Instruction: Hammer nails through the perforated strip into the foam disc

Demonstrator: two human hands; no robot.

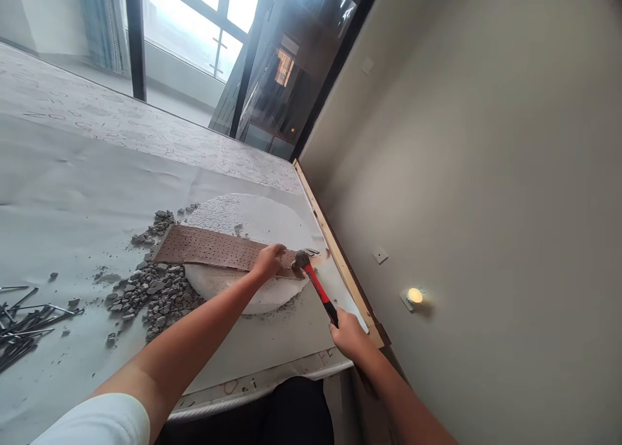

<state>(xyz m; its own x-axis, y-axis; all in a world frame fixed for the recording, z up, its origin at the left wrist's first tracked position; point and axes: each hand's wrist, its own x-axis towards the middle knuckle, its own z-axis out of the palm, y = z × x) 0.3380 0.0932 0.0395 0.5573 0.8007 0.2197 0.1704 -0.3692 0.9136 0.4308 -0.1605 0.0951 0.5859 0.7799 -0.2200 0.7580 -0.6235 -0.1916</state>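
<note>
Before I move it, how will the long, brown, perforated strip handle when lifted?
The strip may flex, as it looks thin for its length. Its perforated surface probably gives some grip. Pressing the end beyond the white, round, foam-like slab might tip it.

By the right edge of the bed (pixel 43 102), the right hand (pixel 348 333) held a red-and-black hammer (pixel 319 288), its head perhaps touching a perforated brown strip (pixel 214 247). The left hand (pixel 269 262) rested on the strip, which crossed a white slab (pixel 257 216). Grey rubble (pixel 150 289) and nails (pixel 22 331) lay farther in.
</note>
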